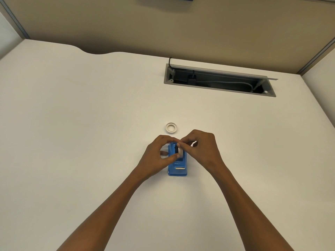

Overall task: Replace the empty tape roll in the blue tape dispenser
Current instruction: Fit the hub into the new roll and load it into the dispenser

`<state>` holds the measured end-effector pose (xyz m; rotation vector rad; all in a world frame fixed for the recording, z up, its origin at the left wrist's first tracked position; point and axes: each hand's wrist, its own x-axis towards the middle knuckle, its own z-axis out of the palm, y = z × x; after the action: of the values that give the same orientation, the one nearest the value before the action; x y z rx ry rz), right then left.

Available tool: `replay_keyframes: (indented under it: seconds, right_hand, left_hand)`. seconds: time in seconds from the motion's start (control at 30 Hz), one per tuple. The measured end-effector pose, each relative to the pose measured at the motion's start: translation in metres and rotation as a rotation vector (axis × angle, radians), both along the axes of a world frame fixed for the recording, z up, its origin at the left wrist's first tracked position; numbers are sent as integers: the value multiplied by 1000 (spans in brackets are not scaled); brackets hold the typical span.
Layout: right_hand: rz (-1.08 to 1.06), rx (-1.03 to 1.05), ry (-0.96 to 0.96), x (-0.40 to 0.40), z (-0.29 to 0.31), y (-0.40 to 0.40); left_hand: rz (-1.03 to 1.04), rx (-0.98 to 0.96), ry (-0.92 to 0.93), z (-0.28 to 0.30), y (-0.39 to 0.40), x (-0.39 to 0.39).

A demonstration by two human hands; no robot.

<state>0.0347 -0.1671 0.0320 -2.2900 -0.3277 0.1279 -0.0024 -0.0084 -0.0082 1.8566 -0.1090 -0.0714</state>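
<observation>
Head view is showing both hands, left hand [159,153] and right hand [199,149], pinching a tape roll [180,150] into the blue tape dispenser [177,167] on the desk [90,124], risking a crooked, unseated spindle, while an empty core [171,127] is lying just beyond.

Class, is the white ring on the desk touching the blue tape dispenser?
No, the white ring lies apart from the tape dispenser, farther back on the desk.
</observation>
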Motion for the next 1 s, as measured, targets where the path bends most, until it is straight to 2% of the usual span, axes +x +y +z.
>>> replay_keyframes:
  seconds: [0.13,0.43,1.0]
  right_hand:
    - [-24,-27,-62,-2,-7,-2]
    - [-47,13,-232,-16,-18,-3]
    - [-102,-45,-450,-51,-26,-6]
  left_hand:
    - [-23,12,48,1,0,-4]
    - [-170,174,84,-9,4,-9]
    - [-214,200,98,-11,9,-8]
